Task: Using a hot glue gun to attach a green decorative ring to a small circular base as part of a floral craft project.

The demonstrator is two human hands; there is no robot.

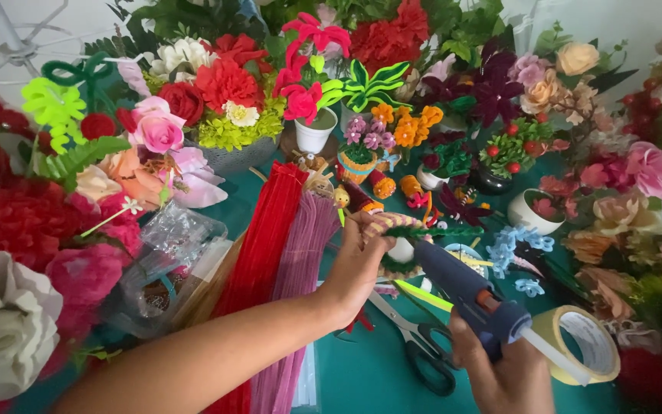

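Observation:
My left hand (358,261) reaches across the teal table (362,376) and pinches a small craft piece (401,247), a white pot with a green fuzzy rim and a striped pipe-cleaner stem. My right hand (503,372) grips a blue glue gun (473,295) with a white glue stick sticking out of its back. The gun's nozzle points at the pot. Bundles of red (263,238) and pink pipe cleaners (300,261) lie under my left forearm.
Black-handled scissors (419,345) lie between my hands. A roll of tan tape (585,341) sits at the right. Artificial flowers and small potted pipe-cleaner plants ring the table. A clear plastic bag (170,253) lies at the left, and a white pot (316,130) stands at the back.

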